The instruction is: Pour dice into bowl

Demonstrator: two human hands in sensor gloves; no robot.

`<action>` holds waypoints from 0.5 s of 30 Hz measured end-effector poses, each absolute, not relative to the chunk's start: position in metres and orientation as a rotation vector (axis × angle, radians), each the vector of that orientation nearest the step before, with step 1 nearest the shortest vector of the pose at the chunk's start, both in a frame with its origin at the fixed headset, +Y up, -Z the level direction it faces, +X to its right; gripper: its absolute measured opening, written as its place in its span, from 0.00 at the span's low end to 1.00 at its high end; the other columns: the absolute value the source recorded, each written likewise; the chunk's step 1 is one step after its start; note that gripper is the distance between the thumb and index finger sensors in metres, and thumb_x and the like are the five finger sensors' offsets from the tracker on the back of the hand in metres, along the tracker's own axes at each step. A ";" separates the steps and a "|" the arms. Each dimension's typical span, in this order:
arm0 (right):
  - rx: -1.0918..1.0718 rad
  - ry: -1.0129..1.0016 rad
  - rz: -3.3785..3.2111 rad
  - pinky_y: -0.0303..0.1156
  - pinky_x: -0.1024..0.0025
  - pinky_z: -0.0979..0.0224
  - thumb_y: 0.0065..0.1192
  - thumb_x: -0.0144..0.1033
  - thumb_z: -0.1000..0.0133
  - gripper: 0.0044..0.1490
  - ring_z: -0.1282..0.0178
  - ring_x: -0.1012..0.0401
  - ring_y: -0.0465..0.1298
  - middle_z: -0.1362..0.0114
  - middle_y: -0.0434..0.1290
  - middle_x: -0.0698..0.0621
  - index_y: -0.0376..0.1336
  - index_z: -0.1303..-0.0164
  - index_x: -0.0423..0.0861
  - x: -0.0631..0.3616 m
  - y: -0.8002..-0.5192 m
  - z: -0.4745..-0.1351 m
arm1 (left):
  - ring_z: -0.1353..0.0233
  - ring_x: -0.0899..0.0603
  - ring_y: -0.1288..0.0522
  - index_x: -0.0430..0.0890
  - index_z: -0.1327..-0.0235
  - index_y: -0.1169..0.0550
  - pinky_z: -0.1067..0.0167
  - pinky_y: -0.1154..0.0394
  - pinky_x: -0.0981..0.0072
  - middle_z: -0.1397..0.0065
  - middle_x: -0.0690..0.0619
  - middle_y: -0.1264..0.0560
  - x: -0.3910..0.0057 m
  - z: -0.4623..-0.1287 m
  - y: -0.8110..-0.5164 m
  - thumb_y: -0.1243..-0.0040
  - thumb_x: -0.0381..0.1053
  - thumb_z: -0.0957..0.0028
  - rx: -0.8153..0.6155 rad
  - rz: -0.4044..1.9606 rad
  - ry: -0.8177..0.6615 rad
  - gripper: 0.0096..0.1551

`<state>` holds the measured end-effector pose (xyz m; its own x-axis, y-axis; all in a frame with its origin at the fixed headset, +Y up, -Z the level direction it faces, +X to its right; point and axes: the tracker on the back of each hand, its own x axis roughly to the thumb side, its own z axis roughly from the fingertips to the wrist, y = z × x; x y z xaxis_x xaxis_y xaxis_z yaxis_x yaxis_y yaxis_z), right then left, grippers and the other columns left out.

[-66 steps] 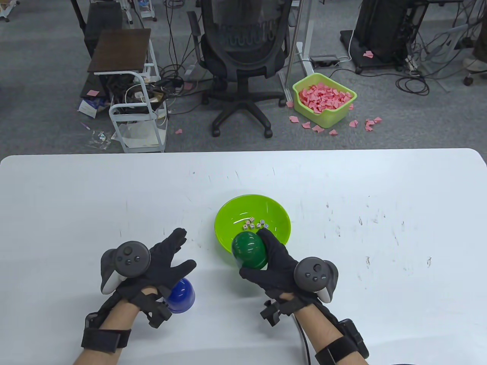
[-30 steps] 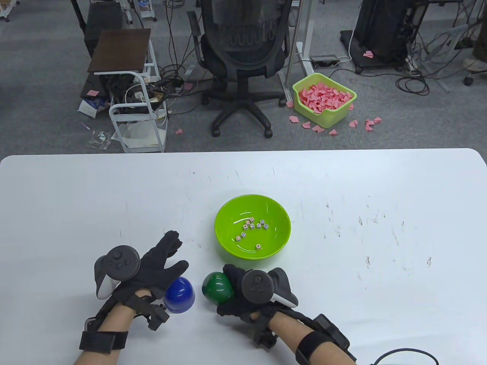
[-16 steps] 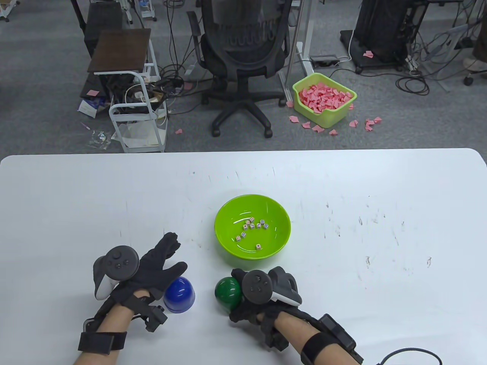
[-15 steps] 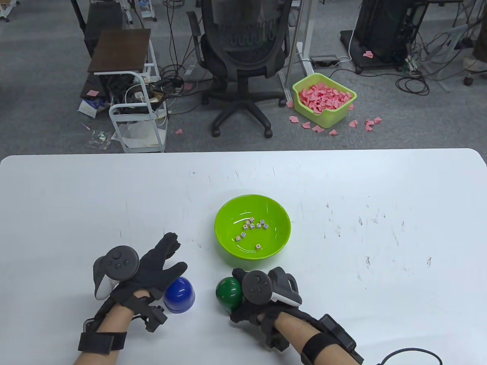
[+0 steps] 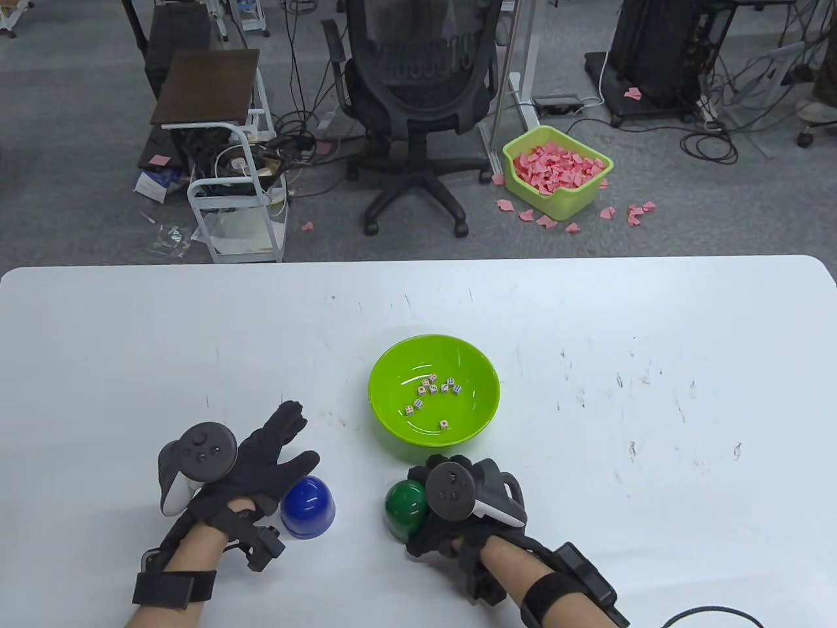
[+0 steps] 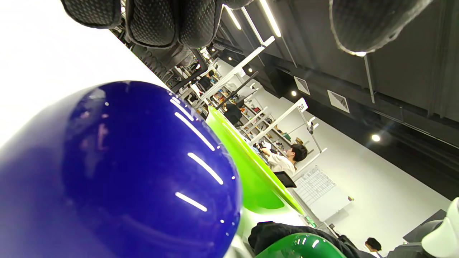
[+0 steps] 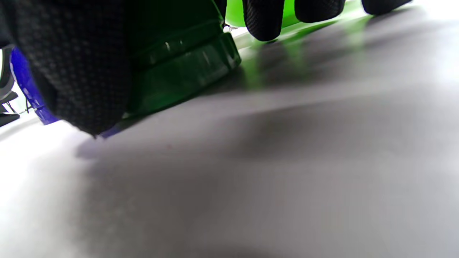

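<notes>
A lime green bowl [image 5: 392, 353] sits mid-table with several small white dice [image 5: 433, 387] in it. My right hand [image 5: 418, 507] grips a dark green cup [image 5: 404, 504], mouth down, just in front of the bowl. In the right wrist view its rim [image 7: 179, 64] is at the table surface, slightly tilted, with my fingers [image 7: 263, 18] around it. My left hand [image 5: 297, 437] is open with fingers spread, hovering beside a blue cup [image 5: 308, 507] that stands mouth down. The blue cup fills the left wrist view [image 6: 118, 172].
The white table [image 5: 588, 327] stretches wide to the right and back. On the floor beyond it stand an office chair [image 5: 415, 98], a small cart [image 5: 222, 163] and a green bin of pink paper pieces [image 5: 556, 170].
My right hand pulled the green cup back from over the bowl, turned it mouth down, and has shifted it slightly right and down to the table. More dice lie in the bowl. My left hand barely moved.
</notes>
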<state>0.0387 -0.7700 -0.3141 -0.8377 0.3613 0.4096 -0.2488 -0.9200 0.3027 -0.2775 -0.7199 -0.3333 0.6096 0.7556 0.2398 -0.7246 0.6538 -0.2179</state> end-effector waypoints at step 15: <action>0.632 0.405 2.649 0.48 0.15 0.31 0.79 0.55 0.52 0.69 0.23 0.22 0.52 0.15 0.55 0.24 0.47 0.17 0.28 0.054 -0.748 -0.310 | 0.21 0.31 0.36 0.50 0.20 0.48 0.26 0.38 0.32 0.18 0.41 0.38 -0.277 -0.332 -0.718 0.41 0.72 0.52 -0.086 0.833 -0.341 0.55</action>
